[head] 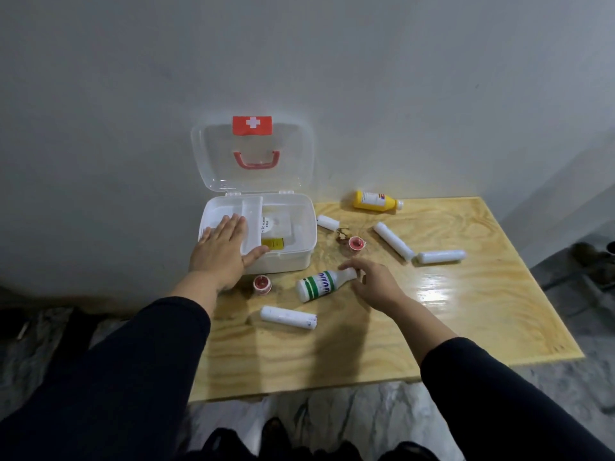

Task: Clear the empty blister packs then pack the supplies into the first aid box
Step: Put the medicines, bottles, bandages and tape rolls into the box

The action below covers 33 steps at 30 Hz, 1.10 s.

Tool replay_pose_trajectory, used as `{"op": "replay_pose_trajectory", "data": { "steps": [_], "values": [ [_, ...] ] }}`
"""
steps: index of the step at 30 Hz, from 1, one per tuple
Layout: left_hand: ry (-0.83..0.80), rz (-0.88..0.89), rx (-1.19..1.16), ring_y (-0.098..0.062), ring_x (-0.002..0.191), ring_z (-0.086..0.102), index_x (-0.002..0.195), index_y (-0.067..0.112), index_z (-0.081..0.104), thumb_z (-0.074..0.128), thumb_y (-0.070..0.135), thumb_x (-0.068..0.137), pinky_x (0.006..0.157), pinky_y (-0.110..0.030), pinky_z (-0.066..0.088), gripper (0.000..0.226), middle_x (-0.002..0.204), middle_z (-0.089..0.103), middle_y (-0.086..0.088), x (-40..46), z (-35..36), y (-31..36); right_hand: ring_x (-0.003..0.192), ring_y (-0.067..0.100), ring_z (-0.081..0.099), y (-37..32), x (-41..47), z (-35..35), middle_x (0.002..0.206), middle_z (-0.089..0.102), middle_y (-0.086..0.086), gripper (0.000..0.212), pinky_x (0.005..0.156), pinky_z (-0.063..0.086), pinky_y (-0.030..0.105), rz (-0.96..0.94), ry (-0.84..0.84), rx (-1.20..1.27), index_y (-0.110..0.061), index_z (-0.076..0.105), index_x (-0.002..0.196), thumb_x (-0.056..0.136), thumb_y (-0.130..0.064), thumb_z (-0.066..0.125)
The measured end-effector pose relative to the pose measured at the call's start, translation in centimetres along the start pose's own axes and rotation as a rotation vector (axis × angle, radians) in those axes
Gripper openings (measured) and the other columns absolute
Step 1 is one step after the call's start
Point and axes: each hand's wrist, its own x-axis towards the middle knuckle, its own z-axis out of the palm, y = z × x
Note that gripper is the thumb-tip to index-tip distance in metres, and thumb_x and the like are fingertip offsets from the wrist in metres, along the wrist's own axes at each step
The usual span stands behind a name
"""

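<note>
A white first aid box point(299, 227) stands open at the table's back left, its clear lid point(213, 151) leaning on the wall. My left hand point(223, 247) lies flat, fingers spread, on the box's inner tray point(253, 207). My right hand point(372, 282) has its fingers curled around the neck of a white bottle with green stripes point(317, 284) that lies on the table. Around it lie a yellow bottle point(374, 201), several white rolls point(288, 317) point(392, 240) point(441, 256) point(327, 221) and two red tape rolls point(262, 283) point(356, 243). Packets rest inside the box point(274, 227).
The wooden table point(466, 311) stands against a grey wall. A small crumpled brown item point(341, 233) lies next to the far tape roll. Stone floor lies around the table, with dark objects at the right edge point(595, 261).
</note>
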Motion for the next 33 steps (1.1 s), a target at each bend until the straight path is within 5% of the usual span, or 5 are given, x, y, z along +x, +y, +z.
{"op": "replay_pose_trajectory", "data": {
  "steps": [8,17,20,25,33],
  "values": [
    [0.013,-0.025,0.002,-0.015,0.151,-0.007,0.154,0.017,-0.003,0.013,0.069,0.088,0.123,-0.037,0.0,0.086,0.164,-0.006,0.001,0.1,0.1,0.3,0.106,0.019,0.061,0.4,0.0,-0.8,0.112,0.07,0.004,0.031,0.096,0.049,0.034,0.036,0.03,0.159,-0.019,0.071,0.103,0.078,-0.002,0.065],
    [-0.011,-0.006,-0.02,-0.015,0.15,-0.008,0.154,0.017,-0.006,0.013,0.07,0.087,0.123,-0.038,0.0,0.088,0.163,-0.008,0.0,-0.2,-0.2,0.2,0.082,0.031,0.067,-3.7,0.7,-3.8,0.097,0.069,0.001,0.026,0.073,0.059,0.037,0.046,0.238,0.579,-0.023,0.068,0.104,0.088,-0.004,0.06],
    [-0.021,0.006,-0.023,-0.015,0.15,-0.009,0.154,0.017,-0.006,0.013,0.071,0.086,0.123,-0.038,0.0,0.089,0.163,-0.009,0.0,-0.4,-0.3,0.2,0.074,0.031,0.064,-5.4,1.3,-5.5,0.092,0.068,0.011,0.026,0.052,0.05,0.012,0.001,0.313,0.501,-0.017,0.068,0.11,0.089,-0.005,0.059],
    [-0.05,0.005,-0.033,-0.018,0.151,-0.003,0.154,0.015,-0.002,0.014,0.073,0.085,0.123,-0.04,0.005,0.092,0.164,-0.002,-0.002,-0.6,-0.6,0.3,0.089,0.016,0.068,-9.4,2.9,-8.6,0.097,0.07,-0.003,0.027,0.083,0.059,0.038,-0.149,0.418,0.463,-0.02,0.069,0.112,0.088,-0.01,0.062],
    [-0.052,0.008,-0.005,-0.021,0.151,-0.001,0.154,0.012,-0.003,0.019,0.066,0.092,0.123,-0.04,0.009,0.085,0.164,-0.002,-0.004,-0.8,-1.2,0.7,0.091,0.015,0.065,-13.6,5.3,-6.6,0.114,0.07,0.002,0.028,0.088,0.056,0.036,-0.231,0.419,0.383,-0.015,0.067,0.114,0.088,-0.008,0.06]
  ]
}}
